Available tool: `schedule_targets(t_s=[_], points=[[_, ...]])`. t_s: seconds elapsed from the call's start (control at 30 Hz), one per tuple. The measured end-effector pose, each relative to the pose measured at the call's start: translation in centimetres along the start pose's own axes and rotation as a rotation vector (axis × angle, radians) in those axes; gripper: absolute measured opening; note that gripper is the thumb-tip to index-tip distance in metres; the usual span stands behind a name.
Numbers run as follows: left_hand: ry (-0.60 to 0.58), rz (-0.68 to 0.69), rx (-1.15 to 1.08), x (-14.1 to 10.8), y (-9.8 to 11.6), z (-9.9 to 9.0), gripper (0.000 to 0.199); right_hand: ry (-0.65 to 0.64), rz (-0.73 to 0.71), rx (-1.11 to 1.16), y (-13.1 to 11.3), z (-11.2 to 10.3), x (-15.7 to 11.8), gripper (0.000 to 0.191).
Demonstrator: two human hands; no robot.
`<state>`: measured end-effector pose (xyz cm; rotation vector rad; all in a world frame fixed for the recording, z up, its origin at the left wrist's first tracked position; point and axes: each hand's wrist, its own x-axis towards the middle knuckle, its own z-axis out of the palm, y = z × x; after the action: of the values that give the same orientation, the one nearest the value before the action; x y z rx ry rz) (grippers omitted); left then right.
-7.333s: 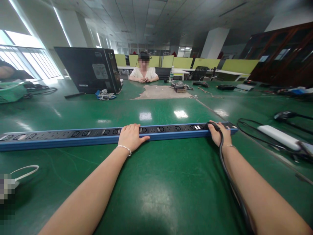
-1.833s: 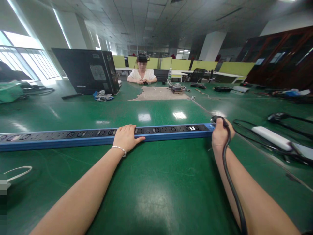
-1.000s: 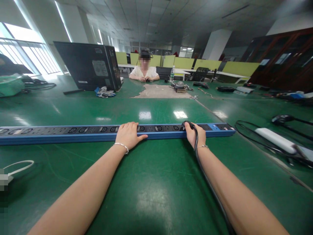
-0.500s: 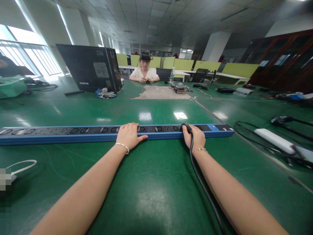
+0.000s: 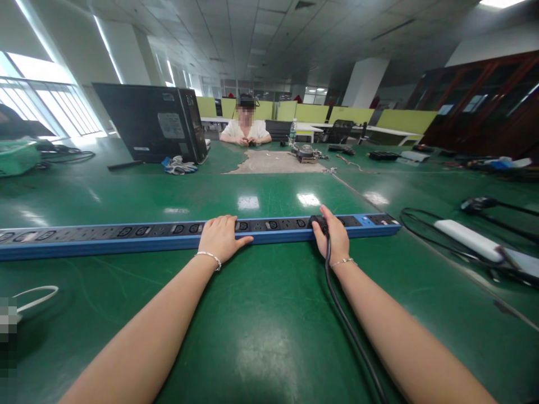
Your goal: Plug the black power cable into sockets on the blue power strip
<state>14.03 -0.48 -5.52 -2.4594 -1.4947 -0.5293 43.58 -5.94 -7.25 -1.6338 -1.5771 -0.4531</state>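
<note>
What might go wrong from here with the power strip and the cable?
The black cable trails along the right forearm, so an arm movement might tug the black plug at the right hand. The blue power strip lies on a glossy table, so a sideways push might slide it despite the left hand on it.

Daylight floods in at ten o'clock, through a wide window (image 5: 40,66) with railings (image 5: 63,109) along its lower part! Up at twelve, a grey panelled ceiling (image 5: 248,33); one lit fixture (image 5: 501,3) glares high at two. A pale pillar (image 5: 367,81) stands between one and two, a dark reddish cabinet (image 5: 488,106) beyond two. Lime partitions (image 5: 311,113) stretch from eleven to two, and a glossy green tabletop (image 5: 269,292) fills six.
</note>
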Motion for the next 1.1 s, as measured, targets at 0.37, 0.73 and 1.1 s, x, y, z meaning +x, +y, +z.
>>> schedule_targets(t_s=[0.37,0.73,1.1], points=[[-0.007,0.002,-0.002,-0.01,0.03,0.08,0.071,-0.080,-0.099,-0.066,0.47,-0.67,0.26,0.034],[0.007,0.001,-0.013,-0.14,0.07,0.16,0.070,-0.126,-0.076,-0.046,0.10,-0.98,0.19,0.035],[0.007,0.006,-0.011,-0.08,0.03,0.04,0.072,-0.094,0.089,0.128,0.37,-0.86,0.68,0.036]])
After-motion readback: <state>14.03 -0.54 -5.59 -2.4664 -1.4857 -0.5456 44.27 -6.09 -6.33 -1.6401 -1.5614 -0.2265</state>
